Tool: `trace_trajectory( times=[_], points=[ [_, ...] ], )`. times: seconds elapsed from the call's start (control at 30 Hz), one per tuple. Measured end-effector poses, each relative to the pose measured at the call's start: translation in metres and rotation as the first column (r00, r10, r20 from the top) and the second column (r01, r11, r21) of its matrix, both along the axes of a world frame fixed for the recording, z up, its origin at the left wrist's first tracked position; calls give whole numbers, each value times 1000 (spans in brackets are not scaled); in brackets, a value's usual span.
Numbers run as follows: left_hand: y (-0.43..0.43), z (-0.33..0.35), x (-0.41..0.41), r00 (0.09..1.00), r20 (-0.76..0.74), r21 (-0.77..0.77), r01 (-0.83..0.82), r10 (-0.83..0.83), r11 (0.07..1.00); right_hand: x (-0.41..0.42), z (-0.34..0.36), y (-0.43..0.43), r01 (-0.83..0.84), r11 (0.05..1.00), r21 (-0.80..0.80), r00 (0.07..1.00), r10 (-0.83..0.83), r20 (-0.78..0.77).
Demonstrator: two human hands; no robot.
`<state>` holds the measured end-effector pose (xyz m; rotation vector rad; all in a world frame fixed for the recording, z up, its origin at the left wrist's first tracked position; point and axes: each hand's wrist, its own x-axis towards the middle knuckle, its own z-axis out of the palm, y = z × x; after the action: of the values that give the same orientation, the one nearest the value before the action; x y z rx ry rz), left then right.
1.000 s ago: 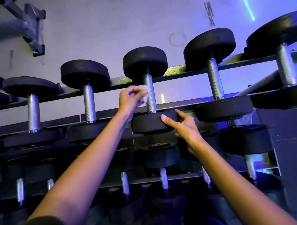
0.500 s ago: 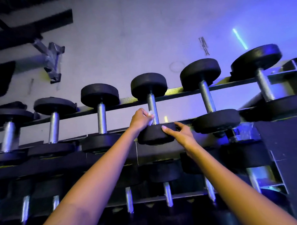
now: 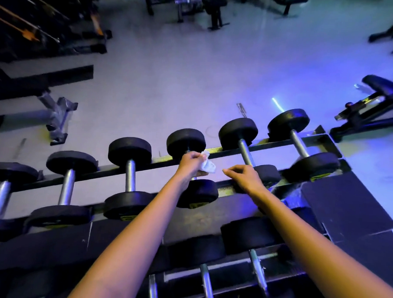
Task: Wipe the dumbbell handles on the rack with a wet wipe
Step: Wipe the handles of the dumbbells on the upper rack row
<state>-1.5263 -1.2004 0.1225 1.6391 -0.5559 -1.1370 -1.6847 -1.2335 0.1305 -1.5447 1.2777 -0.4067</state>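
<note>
Fingers of the left hand curl round a crumpled wet wipe and clasp it to a dumbbell handle. The fingers of the right hand are loosely bent and hold nothing. A pale floor lies behind a long dark rack, whose top tier carries a row of black dumbbells laid across its two rails. The left hand works on the fourth dumbbell from the left. Its handle is mostly hidden under the hand. The right hand is just above the front rail, beside the near head of the next dumbbell. I cannot tell if it touches either. Part of the wipe sticks out to the right of the left hand's knuckles.
</note>
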Motion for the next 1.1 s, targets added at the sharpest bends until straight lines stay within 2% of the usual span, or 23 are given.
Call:
trace_trajectory(
  times=[0.17,0.33,0.47,0.6,0.73,0.83,0.93,1.0,1.1],
  points=[
    [-10,-12,-25,995,81,12,60,-61,998,-30,5,-3,64,997,-44,998,-65,-25],
    [-18,-6,-65,989,76,-7,129,-128,992,-70,4,-12,96,992,-80,995,-98,-27],
    [-33,-3,-85,995,36,1,91,-90,996,-99,0,-31,70,991,-117,996,-75,-43],
    [-59,-2,-101,1000,3,3,0,0,1000,-124,-9,-61,2,990,-139,997,-13,-77],
    [-89,-5,-116,982,169,26,-88,82,996,-139,-25,-98,-181,965,-193,973,146,-179],
    [-107,-9,-120,908,416,21,-60,45,998,-141,-39,-114,-269,935,-232,943,207,-260],
    [-112,-21,-119,766,631,51,112,-119,992,-135,-50,-117,-269,937,-225,917,177,-358],
    [-117,-33,-114,652,703,140,264,-284,954,-127,-58,-119,-291,940,-179,895,202,-398],
    [-121,-51,-101,452,732,295,465,-511,835,-118,-62,-120,-217,971,-99,917,168,-361]
  ],
)
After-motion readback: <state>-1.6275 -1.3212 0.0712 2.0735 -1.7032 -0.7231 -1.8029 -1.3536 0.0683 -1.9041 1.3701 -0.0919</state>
